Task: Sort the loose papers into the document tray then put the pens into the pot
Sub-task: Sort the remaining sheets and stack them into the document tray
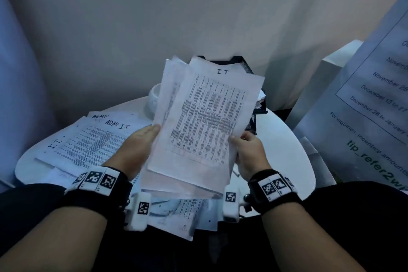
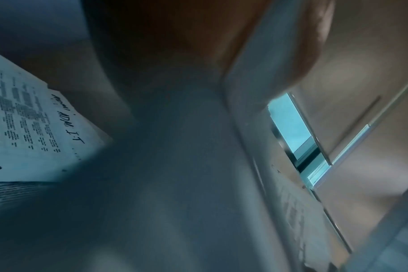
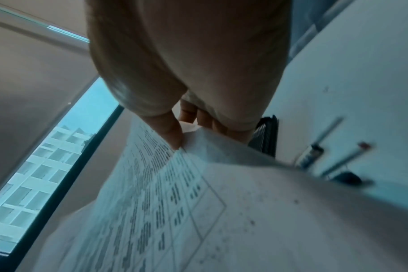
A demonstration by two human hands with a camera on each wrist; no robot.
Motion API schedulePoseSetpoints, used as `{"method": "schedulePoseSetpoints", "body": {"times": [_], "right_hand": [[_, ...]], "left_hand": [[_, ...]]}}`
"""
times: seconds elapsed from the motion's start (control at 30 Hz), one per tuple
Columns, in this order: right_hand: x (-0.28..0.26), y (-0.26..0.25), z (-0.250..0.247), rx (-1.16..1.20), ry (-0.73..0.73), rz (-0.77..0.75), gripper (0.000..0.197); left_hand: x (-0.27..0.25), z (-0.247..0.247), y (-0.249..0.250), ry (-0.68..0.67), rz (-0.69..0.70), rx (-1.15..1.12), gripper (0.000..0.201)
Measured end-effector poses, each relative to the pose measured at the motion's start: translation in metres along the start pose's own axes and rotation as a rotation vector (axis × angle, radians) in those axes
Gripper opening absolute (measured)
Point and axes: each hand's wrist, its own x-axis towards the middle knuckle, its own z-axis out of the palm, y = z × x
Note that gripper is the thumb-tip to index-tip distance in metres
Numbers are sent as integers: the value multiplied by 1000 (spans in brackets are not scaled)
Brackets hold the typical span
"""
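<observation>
Both hands hold a stack of printed papers (image 1: 205, 117) tilted up over the round white table (image 1: 282, 139); its top sheet is marked "I.T". My left hand (image 1: 143, 141) grips the stack's left edge. My right hand (image 1: 245, 150) pinches the right edge, thumb (image 3: 172, 136) on the front. The black mesh document tray (image 1: 242, 63) stands behind the stack, mostly hidden. A white pot (image 1: 154, 97) sits left of it. More loose papers (image 1: 88, 139) marked "ADMI IT" lie at the table's left. Pens (image 3: 345, 160) lie on the table under the right hand.
More sheets (image 1: 176, 212) hang over the table's near edge by my lap. A large printed notice (image 1: 364, 95) and a white box (image 1: 326, 77) stand close at the right. A pale wall runs behind the table.
</observation>
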Motion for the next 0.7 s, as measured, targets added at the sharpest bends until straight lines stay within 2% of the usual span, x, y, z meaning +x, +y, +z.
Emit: {"method": "schedulePoseSetpoints", "body": {"times": [0.07,0.1,0.13,0.23,0.33,0.43,0.57,0.7], "right_hand": [[3,12,14,1,-17,4,17],[3,16,21,-13,-23,-12,18],[4,18,28,-30,-32,-27,16],[11,27,37,-47,-35,-18,13],[20,43,28,-149,109,56,11],[29,69,10,-361,224,195,20],[31,99,2,-500,235,301,37],[31,112,13,-621,233,273,45]], "left_hand": [[-1,-1,1,-92,-15,-18,39],[0,-3,0,-122,-10,44,42],[2,-6,0,-121,17,149,36],[17,-16,-6,17,65,372,7],[27,-30,-4,163,67,436,6],[31,-43,2,257,85,486,11],[32,-51,6,276,89,466,14],[33,-52,5,262,106,476,12]]}}
